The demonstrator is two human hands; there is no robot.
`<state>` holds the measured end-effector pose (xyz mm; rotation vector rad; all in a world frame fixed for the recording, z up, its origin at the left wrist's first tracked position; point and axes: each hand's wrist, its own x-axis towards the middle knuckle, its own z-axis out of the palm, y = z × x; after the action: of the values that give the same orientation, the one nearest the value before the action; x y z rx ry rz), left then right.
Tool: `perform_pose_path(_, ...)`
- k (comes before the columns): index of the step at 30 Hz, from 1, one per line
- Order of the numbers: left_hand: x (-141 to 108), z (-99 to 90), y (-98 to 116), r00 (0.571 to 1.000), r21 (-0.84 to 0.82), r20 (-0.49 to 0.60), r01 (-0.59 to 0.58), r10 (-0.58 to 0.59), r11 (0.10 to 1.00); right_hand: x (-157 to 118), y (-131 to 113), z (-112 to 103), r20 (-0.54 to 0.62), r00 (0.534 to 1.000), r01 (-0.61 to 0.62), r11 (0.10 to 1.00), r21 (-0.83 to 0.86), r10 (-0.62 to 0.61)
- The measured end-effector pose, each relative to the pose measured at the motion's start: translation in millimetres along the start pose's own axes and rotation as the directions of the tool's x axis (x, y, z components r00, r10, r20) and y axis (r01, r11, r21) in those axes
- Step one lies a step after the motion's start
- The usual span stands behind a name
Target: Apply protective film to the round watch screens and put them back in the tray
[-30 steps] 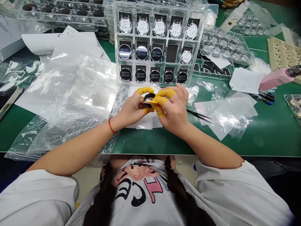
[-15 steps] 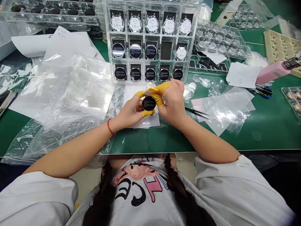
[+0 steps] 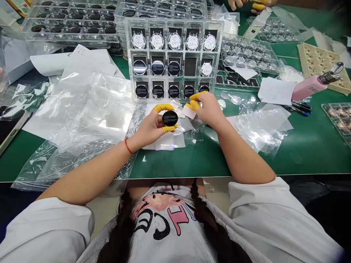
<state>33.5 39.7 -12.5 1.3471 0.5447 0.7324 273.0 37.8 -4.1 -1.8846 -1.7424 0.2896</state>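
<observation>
Across the green bench lie crumpled plastic bags, and a standing clear compartment tray holds rows of round silver and black discs. Above a paper sheet, the left hand keeps a narrow grip on a black disc between yellow finger cots; the right hand pinches a white tab.

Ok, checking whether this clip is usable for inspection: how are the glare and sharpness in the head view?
Head view: the plastic bags show strong white glare; the black disc in the left hand looks sharp; the left arm looms large from the wide lens.
</observation>
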Motion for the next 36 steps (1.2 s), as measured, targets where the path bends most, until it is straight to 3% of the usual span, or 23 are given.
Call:
perform_pose_path(3,-0.5,0.9,1.0,1.000,0.006,0.016,-0.014,0.014,1.000,-9.5,-22.8,-6.6,0.032,0.999,0.004,0.967,0.255,-0.013)
perform_pose_path(8,-0.3,2.2,2.9,1.000,0.019,0.013,-0.020,0.019,1.000,-19.3,-46.6,-8.1,0.145,0.989,-0.070,0.771,0.632,-0.030)
perform_pose_path(12,0.2,1.7,2.8,1.000,0.011,0.027,-0.017,0.017,1.000,-19.8,-49.1,-2.7,0.221,0.975,-0.183,0.651,0.736,0.024)
perform_pose_path(15,-0.3,1.2,2.2,1.000,0.024,0.021,-0.015,0.014,1.000,-25.0,-53.5,1.7,0.241,0.970,-0.169,0.644,0.747,-0.026)
perform_pose_path(19,-2.5,0.9,2.2,1.000,0.069,0.024,0.017,-0.019,0.997,-28.4,-60.7,1.9,0.311,0.935,-0.112,0.688,0.717,-0.171)
perform_pose_path(21,-3.4,0.7,2.7,0.999,0.082,0.021,0.027,-0.029,0.996,-15.1,-56.5,-4.1,0.272,0.946,-0.062,0.724,0.687,-0.177)
perform_pose_path(24,-3.9,0.2,3.7,1.000,0.099,-0.006,0.019,-0.019,0.995,29.3,-37.0,-17.5,0.008,0.993,0.092,0.832,0.547,-0.115)
perform_pose_path(26,-4.0,-0.1,4.4,1.000,0.128,-0.007,0.020,-0.019,0.992,65.5,-20.9,-22.6,-0.185,0.981,0.134,0.902,0.411,-0.061)
perform_pose_path(27,-4.2,-0.2,4.8,1.000,0.144,0.000,0.026,-0.026,0.989,82.0,-14.0,-22.9,-0.230,0.973,0.112,0.929,0.352,-0.031)
perform_pose_path(31,-5.8,-0.1,6.0,0.999,0.178,0.014,0.044,-0.048,0.983,118.2,-1.5,-20.1,-0.188,0.982,0.026,0.990,0.137,0.000)
perform_pose_path(36,-7.4,-0.7,5.6,1.000,0.174,-0.008,0.022,-0.021,0.985,109.6,-2.8,-44.9,-0.222,0.975,0.002,0.993,-0.122,-0.029)
